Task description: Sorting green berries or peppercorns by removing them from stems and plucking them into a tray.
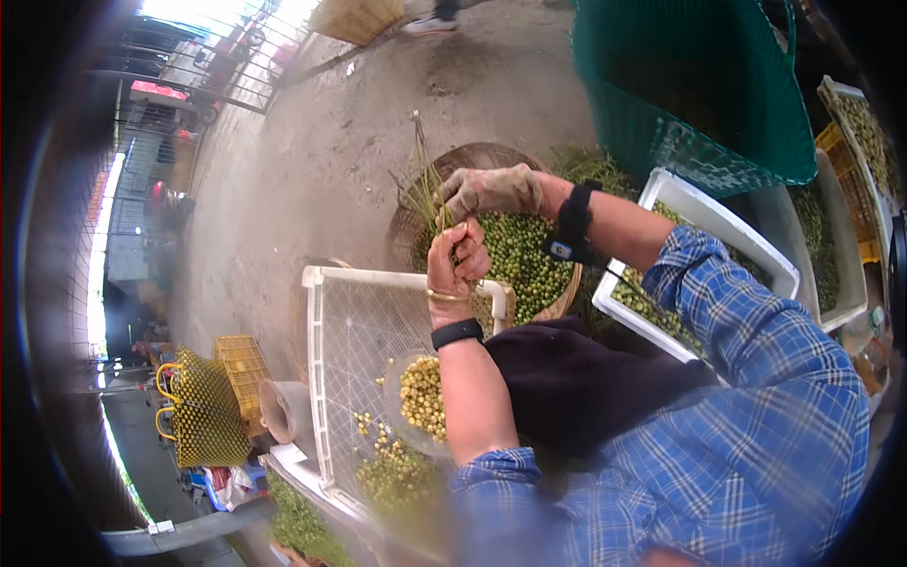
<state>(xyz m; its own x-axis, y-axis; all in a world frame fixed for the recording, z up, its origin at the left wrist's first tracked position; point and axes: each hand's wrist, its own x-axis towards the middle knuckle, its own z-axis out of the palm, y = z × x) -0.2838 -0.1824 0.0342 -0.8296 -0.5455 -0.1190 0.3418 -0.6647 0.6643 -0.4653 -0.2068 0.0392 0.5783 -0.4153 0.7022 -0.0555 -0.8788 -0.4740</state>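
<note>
My left hand (458, 256), bare and with a bracelet and a dark band at the wrist, is closed around a bunch of thin green stems (423, 181). Just above it, my right hand (489, 190), in a soiled glove, grips the same bunch. The stem ends stick up past both hands. Below them is a round woven basket (567, 301) holding many small round green fruits (521, 259). Left of my left forearm, a white-framed mesh tray (368, 312) bears a clear bowl (397, 407) of yellowish fruits (423, 397), with loose fruits and stems beside it.
White foam boxes (716, 205) with fruit stand at my right, below a large green woven basket (638, 106). A yellow-black basket (209, 411), a yellow crate (241, 365) and a pale bucket (283, 411) stand left. A person's shoe (431, 25) shows on the floor (283, 191).
</note>
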